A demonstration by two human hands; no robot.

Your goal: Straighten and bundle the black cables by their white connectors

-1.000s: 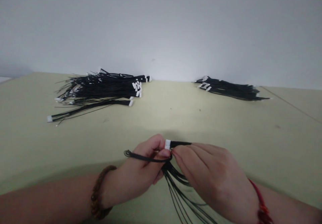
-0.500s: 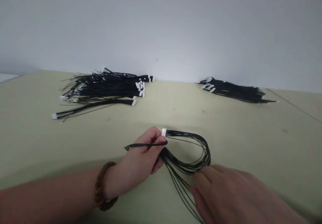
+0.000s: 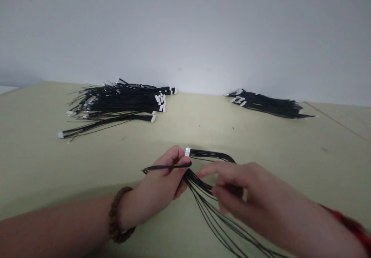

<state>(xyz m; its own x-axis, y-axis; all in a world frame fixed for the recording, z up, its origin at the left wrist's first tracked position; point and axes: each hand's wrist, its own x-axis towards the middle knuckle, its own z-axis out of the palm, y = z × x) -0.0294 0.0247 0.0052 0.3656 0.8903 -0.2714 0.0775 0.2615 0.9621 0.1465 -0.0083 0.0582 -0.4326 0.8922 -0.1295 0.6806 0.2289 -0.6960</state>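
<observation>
My left hand [image 3: 166, 176] is closed around a wire harness, a bundle of thin black wires with a white connector [image 3: 188, 152] standing up above the fingertips. A short black strand [image 3: 166, 167] lies across the back of the thumb, its end pointing left. From the connector the black wires [image 3: 211, 154] run right and bend down behind my right hand [image 3: 234, 184]. That hand is beside the bundle, index finger stretched toward my left hand and thumb apart from it, close to the wires. Several loose wires [image 3: 213, 221] fan out below toward the lower right.
A large pile of black wire harnesses [image 3: 124, 99] with white connectors lies at the back left of the pale yellow table [image 3: 179, 130]. At the back right lies a smaller, neater stack [image 3: 266, 104]. A pale wall [image 3: 185, 29] rises behind the table.
My right hand has moved up and left, from the lower wires to beside the bundle, its index finger now extended. The loose wires spread further right. My left hand keeps its hold.
</observation>
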